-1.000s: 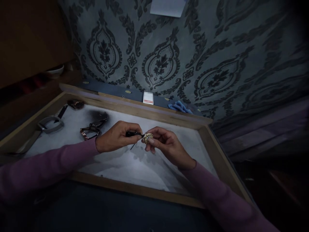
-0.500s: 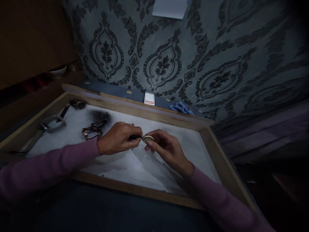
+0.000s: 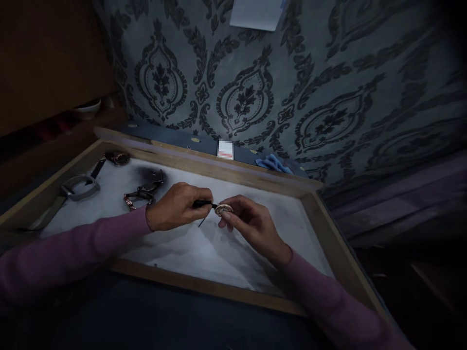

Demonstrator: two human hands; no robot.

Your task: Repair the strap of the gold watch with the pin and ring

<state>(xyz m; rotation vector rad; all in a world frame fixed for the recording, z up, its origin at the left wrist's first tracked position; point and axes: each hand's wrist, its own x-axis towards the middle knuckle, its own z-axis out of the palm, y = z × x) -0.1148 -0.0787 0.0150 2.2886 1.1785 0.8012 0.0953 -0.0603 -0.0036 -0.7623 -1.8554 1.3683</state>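
Between the thumb and fingers of my right hand (image 3: 251, 221) is a round watch case (image 3: 224, 210) with a gold-coloured rim, tilted towards me. My left hand (image 3: 180, 206) is closed around a slim black piece (image 3: 202, 203); whether it is a strap or a tool I cannot tell. Its tip touches or nearly touches the left edge of the case. A thin dark rod (image 3: 202, 222) shows just below the left fingers. Both hands are over the white floor of a shallow wooden tray (image 3: 211, 280). Left of my left hand lies a watch with a copper-toned bracelet (image 3: 129, 201).
In the tray's left part are a grey strap loop (image 3: 80, 187) and a dark gold watch (image 3: 116, 157). Behind the tray's back wall rest a blue cloth (image 3: 274, 163) and a small white box (image 3: 225, 149). Patterned wallpaper (image 3: 244, 99) rises behind.
My left hand has shifted slightly left and up, so more of the black piece shows. The watch case stays in my right hand, almost still.
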